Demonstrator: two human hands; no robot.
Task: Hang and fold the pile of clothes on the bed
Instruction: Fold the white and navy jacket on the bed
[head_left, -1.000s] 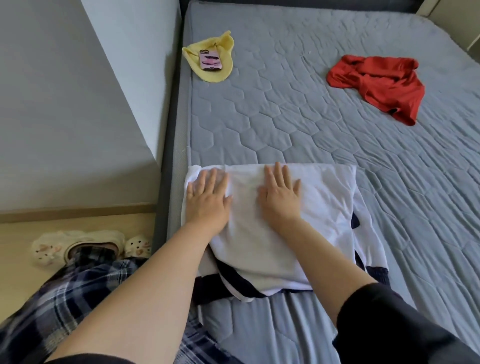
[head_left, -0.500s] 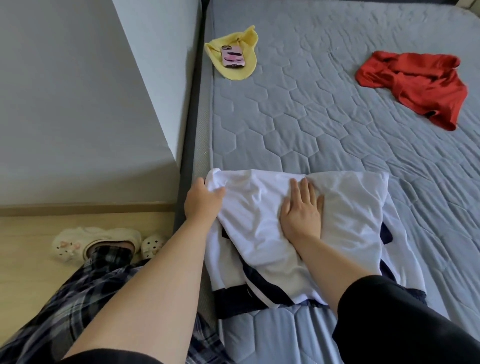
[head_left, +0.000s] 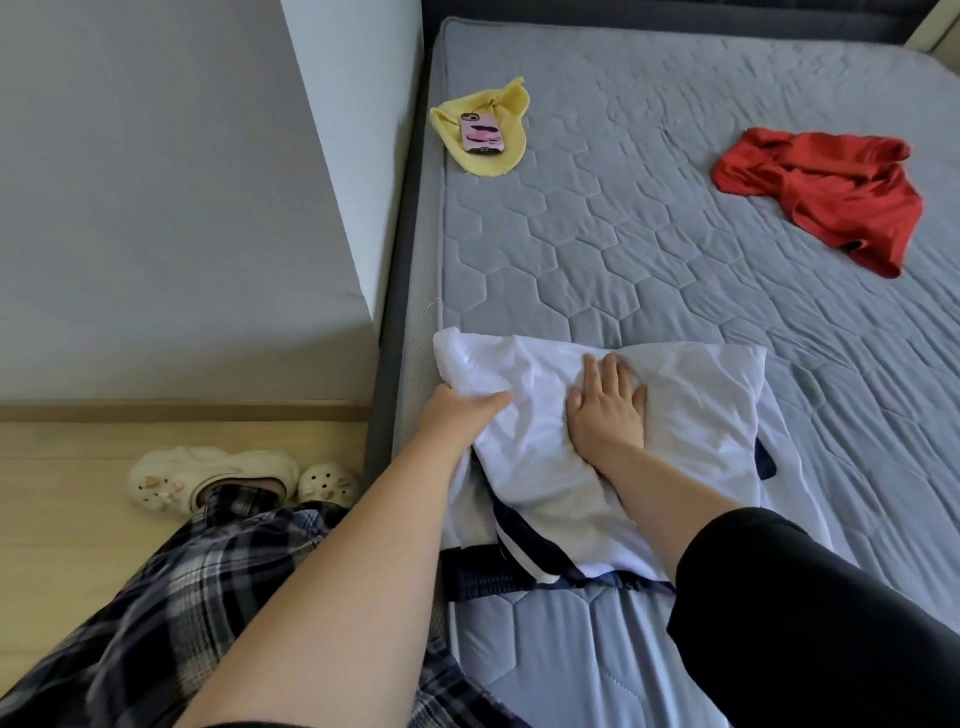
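Presently listed: white garment (head_left: 675, 415) with navy trim, partly folded, lying at the near left edge of the grey quilted mattress (head_left: 623, 234). Left hand (head_left: 457, 415): grips the garment's left edge, thumb lying over a bunched fold. Right hand (head_left: 605, 410): flat, fingers straight, pressing the garment's middle. Red garment (head_left: 826, 192): crumpled, far right of the mattress, well apart. Yellow cloth (head_left: 498, 156): far left edge, pink phone (head_left: 481, 132) lying on it. Cream slippers (head_left: 208, 475): on the wooden floor beside the bed.

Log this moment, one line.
left hand grips white shirt | right hand flat on it | red garment unfolded | phone on yellow cloth
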